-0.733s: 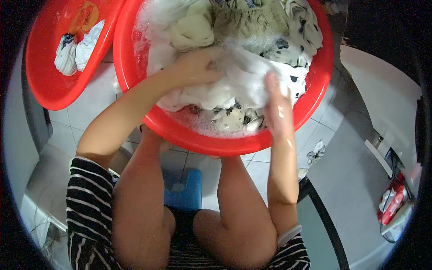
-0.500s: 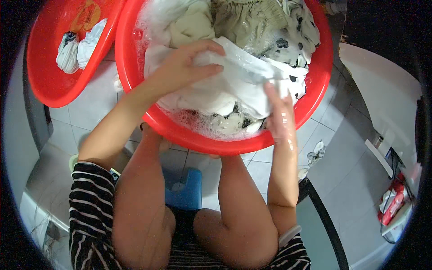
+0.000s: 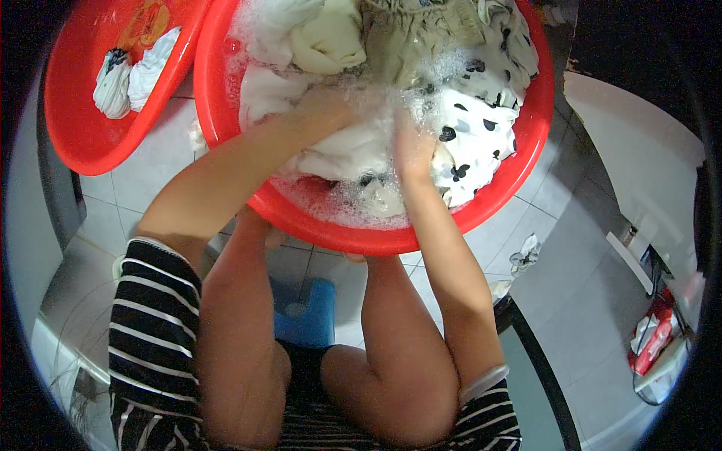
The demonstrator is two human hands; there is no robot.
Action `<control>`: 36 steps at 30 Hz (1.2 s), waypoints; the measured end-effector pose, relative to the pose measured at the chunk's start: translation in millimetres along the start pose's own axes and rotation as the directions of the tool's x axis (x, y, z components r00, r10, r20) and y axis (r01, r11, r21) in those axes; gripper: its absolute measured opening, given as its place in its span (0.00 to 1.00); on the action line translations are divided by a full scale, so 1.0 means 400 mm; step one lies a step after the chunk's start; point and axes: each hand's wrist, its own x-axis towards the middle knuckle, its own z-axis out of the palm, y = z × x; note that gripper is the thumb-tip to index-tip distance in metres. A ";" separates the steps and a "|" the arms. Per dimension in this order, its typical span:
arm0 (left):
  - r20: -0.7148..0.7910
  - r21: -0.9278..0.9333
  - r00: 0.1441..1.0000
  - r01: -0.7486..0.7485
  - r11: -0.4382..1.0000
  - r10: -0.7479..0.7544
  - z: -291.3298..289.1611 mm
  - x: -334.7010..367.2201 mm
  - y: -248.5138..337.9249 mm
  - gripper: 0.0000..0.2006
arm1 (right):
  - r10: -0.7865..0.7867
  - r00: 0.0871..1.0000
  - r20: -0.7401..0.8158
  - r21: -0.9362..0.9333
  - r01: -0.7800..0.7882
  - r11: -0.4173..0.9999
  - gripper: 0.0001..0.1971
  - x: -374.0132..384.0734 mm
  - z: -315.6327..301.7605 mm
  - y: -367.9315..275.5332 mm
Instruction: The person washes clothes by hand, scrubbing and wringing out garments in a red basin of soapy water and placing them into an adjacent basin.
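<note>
Both of my hands are down in the soapy water of a large red basin (image 3: 500, 199). My left hand (image 3: 353, 105) is sunk among white wet cloth (image 3: 346, 154), its fingers hidden by water and blur. Close beside it, my right hand (image 3: 415, 150) is smeared by motion, fingers under the foam. A white garment with black spots (image 3: 477, 139) lies just right of my right hand. Beyond my hands are a beige garment with a gathered waistband (image 3: 425, 34) and a cream bundled cloth (image 3: 327, 37).
A second red basin (image 3: 68, 143) at the far left holds two small twisted cloths (image 3: 113, 90). A blue plastic stool (image 3: 320, 312) shows between my legs. Crumpled scraps (image 3: 525, 254) lie on the tiled floor at right, and a red-and-white package (image 3: 653, 338) sits farther right.
Both hands have gone down into the water and come closer together, the right moving left. The white cloth held up between them has sunk, and the spotted garment shows more.
</note>
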 end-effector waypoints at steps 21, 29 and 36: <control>-0.144 0.121 0.980 -0.121 0.985 0.138 -0.173 0.111 0.314 0.13 | 0.398 0.881 0.255 0.730 -0.446 0.519 0.22 -0.065 -0.121 -0.096; 0.112 0.354 0.950 0.237 0.905 -0.292 -0.158 -0.002 0.241 0.27 | -0.408 0.913 -0.014 -0.141 0.402 0.905 0.24 -0.095 -0.096 -0.025; 0.283 0.246 0.855 0.373 0.895 -0.435 -0.062 0.112 0.147 0.26 | -0.167 0.966 0.198 -0.432 0.239 0.870 0.30 0.007 -0.014 0.048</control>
